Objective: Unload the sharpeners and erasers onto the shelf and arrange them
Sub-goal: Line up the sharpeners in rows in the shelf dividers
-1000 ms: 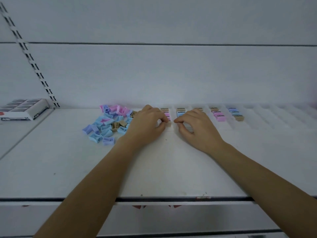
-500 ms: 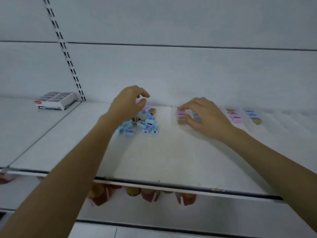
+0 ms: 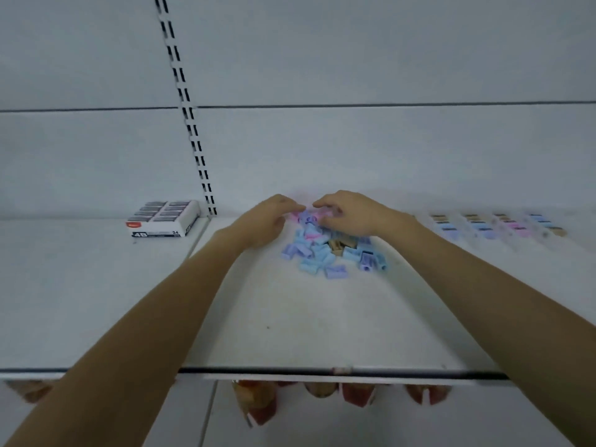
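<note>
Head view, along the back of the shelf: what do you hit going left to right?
Box of erasers → slotted wall rail → loose pile of sharpeners → sorted rows of sharpeners. The left hand and right hand both overlap the pile, so they are left out of the order.

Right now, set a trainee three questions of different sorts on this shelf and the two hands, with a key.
1. True or false: the eraser box sits left of the sharpener pile.
2. The sorted rows lie: A) left of the pile, B) right of the pile, C) inside the eraser box.
3. Which lies over more of the pile: the left hand or the right hand?
Key: 1 true; 2 B; 3 right hand.
</note>
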`<state>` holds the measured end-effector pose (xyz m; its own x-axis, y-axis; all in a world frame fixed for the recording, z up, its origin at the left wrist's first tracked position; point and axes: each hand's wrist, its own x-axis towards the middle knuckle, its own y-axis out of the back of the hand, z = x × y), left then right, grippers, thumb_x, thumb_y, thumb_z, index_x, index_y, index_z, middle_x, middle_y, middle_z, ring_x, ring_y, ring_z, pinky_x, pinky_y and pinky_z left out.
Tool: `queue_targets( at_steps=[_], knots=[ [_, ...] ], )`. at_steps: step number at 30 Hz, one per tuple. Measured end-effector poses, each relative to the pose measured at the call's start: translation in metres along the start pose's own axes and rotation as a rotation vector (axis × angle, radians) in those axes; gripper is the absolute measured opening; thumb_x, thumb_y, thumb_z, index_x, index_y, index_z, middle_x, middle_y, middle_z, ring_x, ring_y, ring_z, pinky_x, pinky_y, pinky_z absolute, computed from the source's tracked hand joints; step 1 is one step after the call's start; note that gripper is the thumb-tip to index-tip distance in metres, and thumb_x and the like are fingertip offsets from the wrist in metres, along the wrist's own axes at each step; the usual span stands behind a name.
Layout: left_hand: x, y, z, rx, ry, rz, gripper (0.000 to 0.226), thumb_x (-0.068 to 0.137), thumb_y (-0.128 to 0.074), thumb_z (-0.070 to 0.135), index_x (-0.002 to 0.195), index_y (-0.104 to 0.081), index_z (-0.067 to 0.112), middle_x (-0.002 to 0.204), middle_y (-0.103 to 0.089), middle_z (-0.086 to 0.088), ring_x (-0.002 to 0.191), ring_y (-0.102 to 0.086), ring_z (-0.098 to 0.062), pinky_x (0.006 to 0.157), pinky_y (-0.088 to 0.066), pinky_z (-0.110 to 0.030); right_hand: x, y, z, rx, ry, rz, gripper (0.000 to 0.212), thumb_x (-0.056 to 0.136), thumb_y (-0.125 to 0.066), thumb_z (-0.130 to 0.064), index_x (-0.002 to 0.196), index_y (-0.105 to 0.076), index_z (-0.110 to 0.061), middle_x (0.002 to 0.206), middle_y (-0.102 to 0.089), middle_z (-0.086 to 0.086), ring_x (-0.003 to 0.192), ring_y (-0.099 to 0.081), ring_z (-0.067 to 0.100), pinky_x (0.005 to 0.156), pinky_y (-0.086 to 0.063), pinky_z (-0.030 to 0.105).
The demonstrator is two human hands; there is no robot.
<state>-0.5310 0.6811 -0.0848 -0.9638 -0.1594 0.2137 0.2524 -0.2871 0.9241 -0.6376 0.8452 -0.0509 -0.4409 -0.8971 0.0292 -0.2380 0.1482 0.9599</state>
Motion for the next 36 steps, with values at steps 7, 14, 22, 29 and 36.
queue_targets(
  at_steps=[7, 14, 22, 29, 36],
  knots=[
    [0.002, -0.006, -0.019, -0.141, -0.206, 0.027, 0.033, 0.088, -0.05, -0.002, 0.12, -0.056, 0.003, 0.114, -0.057, -0.018, 0.106, -0.053, -0.027, 0.086, -0.032, -0.015, 0.006, -0.019, -0.017, 0.098, -0.143, 0.117, 0.03, 0.089, -0.056, -0.02, 0.118, -0.059, -0.015, 0.12, -0.058, 0.006, 0.106, -0.051, 0.018, 0.08, -0.034, 0.022],
    [-0.014, 0.002, -0.024, -0.336, -0.2, 0.019, 0.015, 0.081, -0.066, 0.008, 0.089, -0.058, 0.017, 0.093, -0.05, -0.001, 0.077, -0.053, -0.004, 0.07, -0.039, -0.006, -0.005, -0.031, -0.022, 0.231, -0.089, 0.283, 0.016, 0.081, -0.064, -0.007, 0.095, -0.065, -0.015, 0.098, -0.061, 0.001, 0.085, -0.05, 0.012, 0.064, -0.034, 0.004],
    [-0.021, 0.017, -0.016, -0.726, 0.027, 0.042, 0.021, 0.09, -0.055, 0.01, 0.107, -0.048, 0.02, 0.105, -0.063, -0.005, 0.091, -0.061, -0.016, 0.083, -0.049, -0.023, -0.018, -0.032, -0.028, 0.628, -0.06, 0.37, 0.033, 0.084, -0.06, -0.003, 0.109, -0.048, -0.023, 0.108, -0.058, -0.004, 0.097, -0.062, 0.006, 0.084, -0.048, 0.021],
    [-0.027, 0.024, -0.005, -1.264, 0.104, -0.066, 0.022, 0.099, -0.038, 0.009, 0.103, -0.058, 0.016, 0.1, -0.066, -0.002, 0.083, -0.069, -0.012, 0.078, -0.055, -0.019, -0.02, -0.033, -0.033, 0.717, 0.015, 0.371, 0.036, 0.085, -0.055, 0.007, 0.11, -0.058, -0.02, 0.1, -0.061, -0.009, 0.087, -0.061, -0.005, 0.075, -0.046, 0.013],
    [-0.028, 0.027, -0.007, -1.348, 0.113, -0.065, 0.022, 0.093, -0.045, -0.003, 0.103, -0.06, 0.009, 0.106, -0.066, -0.002, 0.094, -0.068, -0.012, 0.087, -0.052, -0.019, -0.022, -0.033, -0.035, 0.609, -0.037, 0.421, 0.03, 0.079, -0.07, -0.011, 0.097, -0.053, -0.027, 0.087, -0.058, -0.011, 0.071, -0.056, 0.005, 0.068, -0.045, 0.013]
  ],
)
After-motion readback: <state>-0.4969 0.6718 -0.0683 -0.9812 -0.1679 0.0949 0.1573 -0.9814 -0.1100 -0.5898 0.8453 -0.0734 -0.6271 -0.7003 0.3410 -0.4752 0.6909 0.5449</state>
